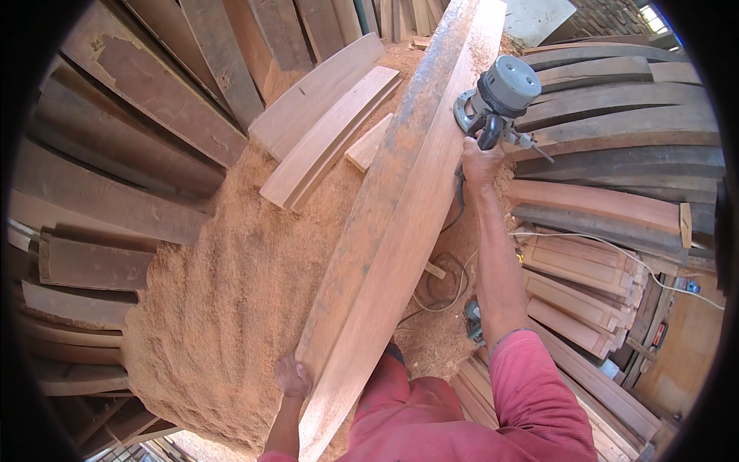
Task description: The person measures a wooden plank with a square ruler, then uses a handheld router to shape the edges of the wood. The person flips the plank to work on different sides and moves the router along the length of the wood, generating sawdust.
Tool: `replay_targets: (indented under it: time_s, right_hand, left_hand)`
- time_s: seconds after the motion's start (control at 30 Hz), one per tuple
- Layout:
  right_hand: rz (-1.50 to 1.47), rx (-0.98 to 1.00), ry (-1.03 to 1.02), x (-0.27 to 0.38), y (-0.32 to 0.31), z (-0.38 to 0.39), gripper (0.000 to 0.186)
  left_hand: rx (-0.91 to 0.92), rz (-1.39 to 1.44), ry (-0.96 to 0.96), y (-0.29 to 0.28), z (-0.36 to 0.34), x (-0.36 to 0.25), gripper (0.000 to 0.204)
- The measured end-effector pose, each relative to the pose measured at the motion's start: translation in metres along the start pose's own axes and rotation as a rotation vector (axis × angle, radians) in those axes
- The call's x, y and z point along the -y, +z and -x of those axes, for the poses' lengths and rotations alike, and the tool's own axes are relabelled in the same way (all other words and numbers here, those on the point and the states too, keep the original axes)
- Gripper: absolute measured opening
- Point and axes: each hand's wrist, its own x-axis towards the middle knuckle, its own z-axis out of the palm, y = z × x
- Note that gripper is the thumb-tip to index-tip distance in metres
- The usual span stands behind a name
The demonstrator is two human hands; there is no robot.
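Note:
A long pale wooden plank (pixel 408 231) runs from near my body to the far top, against a darker, rough beam (pixel 368 208) along its left side. My right hand (pixel 483 160) is closed on the black handle of a grey router (pixel 508 86), which sits on the plank's far right part. Its round base overhangs the right edge. At the near end, my left hand (pixel 293 376) grips the left edge of the darker beam; some of its fingers are hidden.
Sawdust (pixel 215 308) covers the floor on the left, with cut boards (pixel 331 138) lying on it. Dark planks (pixel 115 169) stand stacked at left, more boards (pixel 623 115) at right. A cable (pixel 462 289) loops below the plank near another power tool (pixel 473 322).

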Motion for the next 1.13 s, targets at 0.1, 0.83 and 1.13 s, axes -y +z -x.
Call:
replay_targets:
  time_s: [0.1, 0.83, 1.13]
  right_hand:
    - [0.018, 0.014, 0.022, -0.005, 0.001, -0.01, 0.016]
    - [0.035, -0.027, 0.008, -0.006, 0.015, -0.056, 0.021]
    - [0.009, -0.02, -0.016, -0.003, 0.026, -0.08, 0.015]
  left_hand:
    - [0.073, -0.046, -0.146, -0.008, -0.015, -0.016, 0.053]
    - [-0.203, 0.137, 0.207, -0.002, -0.322, -0.395, 0.05]
    - [-0.187, 0.091, 0.179, -0.004, -0.325, -0.397, 0.052]
